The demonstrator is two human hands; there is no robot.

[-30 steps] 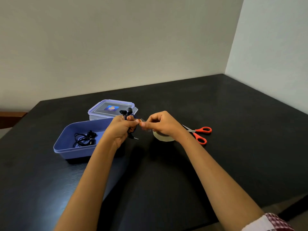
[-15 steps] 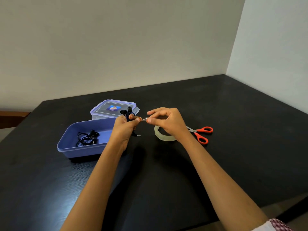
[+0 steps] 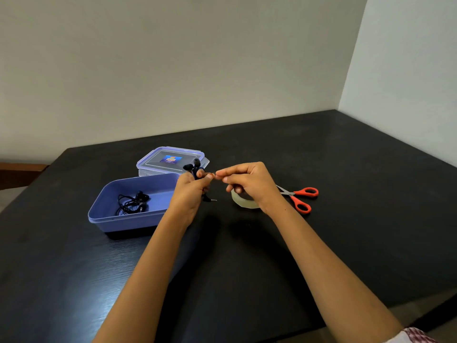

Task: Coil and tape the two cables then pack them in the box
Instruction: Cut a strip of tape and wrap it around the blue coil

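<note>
Left grip [image 3: 189, 194] curled round the coiled cable [image 3: 194, 166], right grip [image 3: 249, 184] pinching a tape strip [image 3: 214, 173] that could fold and stick to itself

A black, wood-grained table [image 3: 346, 194] fills the near scene. Its far right corner sits where a plain beige back wall [image 3: 173, 70] meets a paler right wall [image 3: 408, 70]. A brown wooden ledge [image 3: 19, 173] shows at far left. Soft light glosses the near-left tabletop.

Both forearms seen bare, left hand [image 3: 189, 195] and right hand [image 3: 251, 184] uncovered, red-and-white checked sleeve [image 3: 416, 336] glimpsed at the right elbow
</note>
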